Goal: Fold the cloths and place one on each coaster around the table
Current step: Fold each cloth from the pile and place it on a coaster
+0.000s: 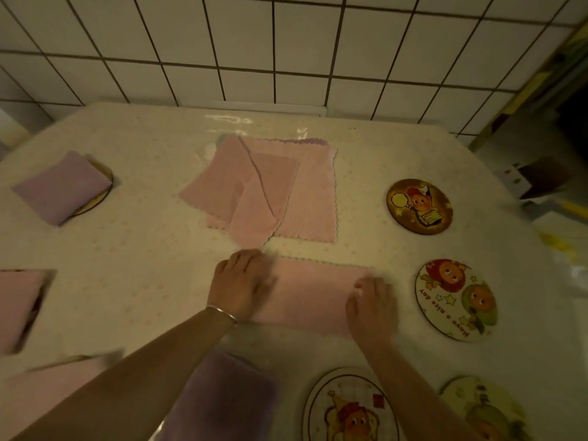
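Roughly halfway, judging by the table [136, 237]. Both hands are flat, palms down, on a pink cloth [313, 297] that looks folded once into a strip, just in front of the loose pile: left hand [241, 284] pressing its left end, right hand [372, 305] on its right end, fingers spread, neither one pinching anything. The pile of unfolded pink cloths [270, 189] sits mid-table, count unclear, maybe a purple one underneath. Done so far: purple folded cloth [62, 187] on a coaster left of the pile, pink one [19, 303] at the far-left edge, another pink [54, 386] and a purple [219, 399] at the near edge; coasters under the last 3 mostly hidden or blurred. Still bare: 4 coasters right of the pile, the dark one [419, 206], the white one [456, 299], and 2 near-edge ones [350, 409] [483, 409]. Next is probably another fold, then onto a bare coaster.
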